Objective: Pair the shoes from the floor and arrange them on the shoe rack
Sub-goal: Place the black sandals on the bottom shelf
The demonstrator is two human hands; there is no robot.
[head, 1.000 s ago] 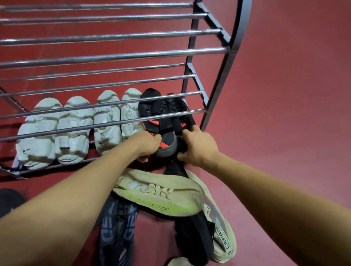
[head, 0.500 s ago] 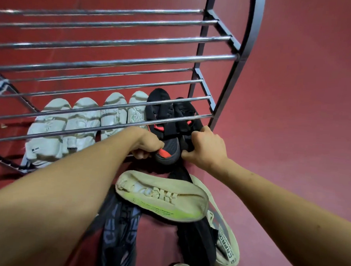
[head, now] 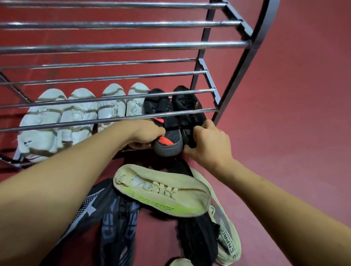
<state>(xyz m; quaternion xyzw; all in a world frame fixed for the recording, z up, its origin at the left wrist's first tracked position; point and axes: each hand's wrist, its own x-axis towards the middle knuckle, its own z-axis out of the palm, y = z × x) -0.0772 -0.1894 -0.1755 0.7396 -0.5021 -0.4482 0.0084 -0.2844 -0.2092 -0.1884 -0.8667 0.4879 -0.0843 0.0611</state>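
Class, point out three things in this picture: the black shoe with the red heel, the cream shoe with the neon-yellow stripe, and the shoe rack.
black shoe with the red heel (head: 166, 141): head view, heel.
cream shoe with the neon-yellow stripe (head: 161, 192): head view, side.
shoe rack (head: 122, 46): head view, front bar of the upper shelf.

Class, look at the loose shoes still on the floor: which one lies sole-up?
The cream shoe with the neon-yellow patch on its sole, lying atop the pile just before the rack. The dark ones around it show their uppers.

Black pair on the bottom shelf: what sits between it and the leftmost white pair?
In the head view, a second white pair fills the gap between the black pair and the leftmost white pair.
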